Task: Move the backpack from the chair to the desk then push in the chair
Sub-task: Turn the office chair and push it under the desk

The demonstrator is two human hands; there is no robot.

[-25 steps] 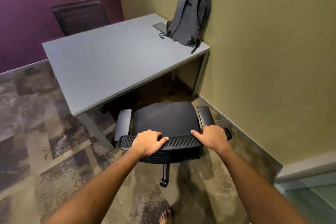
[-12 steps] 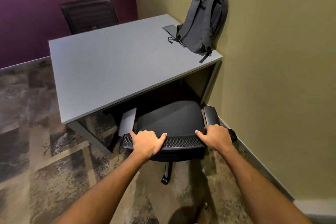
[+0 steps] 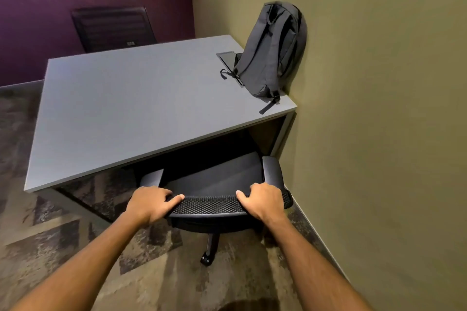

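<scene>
A grey backpack (image 3: 274,50) stands upright at the far right corner of the grey desk (image 3: 131,108), leaning on the olive wall. The black office chair (image 3: 214,179) sits at the desk's near right edge, with the front of its seat and its left armrest under the desktop. My left hand (image 3: 151,201) grips the left end of the mesh backrest top. At the right end of that same top edge, my right hand (image 3: 262,198) is closed on it.
The olive wall (image 3: 379,134) runs close along the chair's right side. A second dark chair (image 3: 113,29) stands behind the desk against the purple wall. A flat panel (image 3: 227,58) is set in the desktop beside the backpack. Patterned carpet covers the floor.
The chair has rolled forward under the desk with both hands on its backrest; more of the seat and the left armrest are now hidden by the desktop. I have stepped closer.
</scene>
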